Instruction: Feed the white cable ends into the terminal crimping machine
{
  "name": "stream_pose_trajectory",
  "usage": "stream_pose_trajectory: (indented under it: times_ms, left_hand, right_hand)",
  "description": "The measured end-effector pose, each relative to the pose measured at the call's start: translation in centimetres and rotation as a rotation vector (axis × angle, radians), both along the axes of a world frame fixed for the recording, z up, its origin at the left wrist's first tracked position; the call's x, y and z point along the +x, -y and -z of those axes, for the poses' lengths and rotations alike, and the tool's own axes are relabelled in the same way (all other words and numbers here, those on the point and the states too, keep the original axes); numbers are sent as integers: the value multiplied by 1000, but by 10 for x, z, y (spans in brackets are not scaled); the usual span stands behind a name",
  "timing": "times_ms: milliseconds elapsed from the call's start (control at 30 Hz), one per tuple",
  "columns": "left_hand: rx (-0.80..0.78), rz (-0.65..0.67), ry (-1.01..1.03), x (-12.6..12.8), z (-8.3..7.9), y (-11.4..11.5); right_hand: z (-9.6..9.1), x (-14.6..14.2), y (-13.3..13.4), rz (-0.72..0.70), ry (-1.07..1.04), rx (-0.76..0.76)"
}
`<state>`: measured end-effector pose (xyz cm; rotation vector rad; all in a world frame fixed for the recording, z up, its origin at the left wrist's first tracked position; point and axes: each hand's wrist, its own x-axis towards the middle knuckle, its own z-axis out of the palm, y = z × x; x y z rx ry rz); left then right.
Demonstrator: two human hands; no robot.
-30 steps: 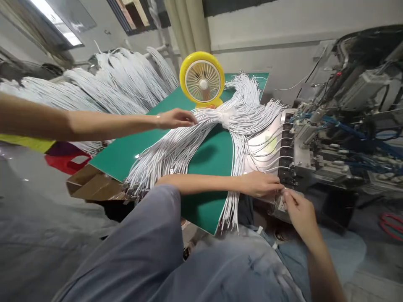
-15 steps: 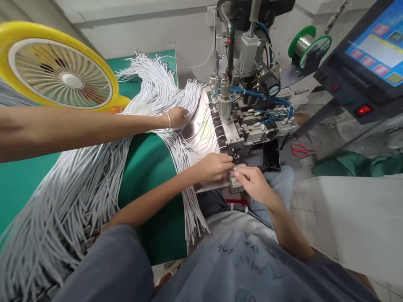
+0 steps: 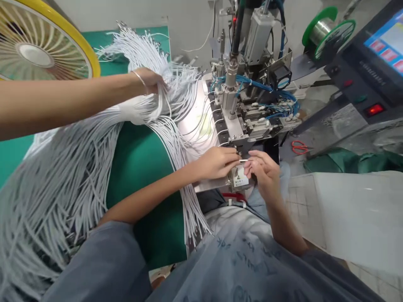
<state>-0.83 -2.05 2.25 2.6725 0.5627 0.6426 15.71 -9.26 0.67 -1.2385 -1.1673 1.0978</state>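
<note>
I see L hand (image 3: pixel 217 162) & R hand (image 3: pixel 264 170) pinching a white wire (image 3: pixel 243 160) nr the machine (image 3: pixel 234 129), so uneven tugging cd slip it.

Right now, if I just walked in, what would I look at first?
Probably the big bunch of white wires spread over the green table on the left. Next, maybe the yellow fan at top left, then the metal machine just beyond the left hand and right hand.
</note>
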Motion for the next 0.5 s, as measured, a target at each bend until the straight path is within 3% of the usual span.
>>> stream_pose_trajectory:
  times_ms: [233,433,500]
  left_hand:
    - [-91,-83,190,0,8,1]
    - [-171,-48,164,0,8,-1]
    - [-190,-36,153,0,8,-2]
  right_hand:
    - [14,-14,-16,67,-189,-49]
    - [20,-16,-20,178,-30,135]
    - [20,-15,-21,159,0,151]
